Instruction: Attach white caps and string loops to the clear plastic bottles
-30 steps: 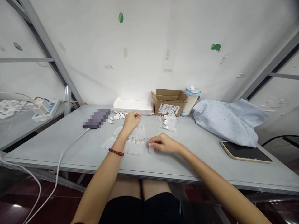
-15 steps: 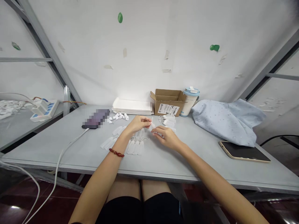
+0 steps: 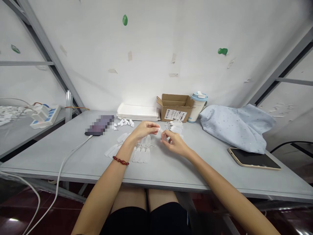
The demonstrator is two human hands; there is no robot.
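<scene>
Both my hands are raised a little above the grey table [image 3: 73, 160], meeting at its middle. My left hand [image 3: 144, 129], with a red bead bracelet on its wrist, pinches a small white piece at its fingertips. My right hand [image 3: 172, 142] is closed in a pinch on a small white plastic part [image 3: 163, 135] that touches the left hand's piece. Below the hands lies a row of several translucent white plastic parts [image 3: 140, 154]. A cluster of small white caps [image 3: 124, 123] sits further back, and more white parts [image 3: 175, 126] lie in front of the box.
A dark phone [image 3: 99, 125] with a white cable [image 3: 64, 163] lies at the left. A stack of white trays [image 3: 138, 112], a cardboard box [image 3: 175, 107] and a lidded cup [image 3: 198, 106] stand by the wall. Blue cloth [image 3: 237, 125] and a tablet [image 3: 254, 158] lie right.
My right hand lifted a small white part off the table and my left hand came back from the caps. The two hands have met in the air, pieces touching.
</scene>
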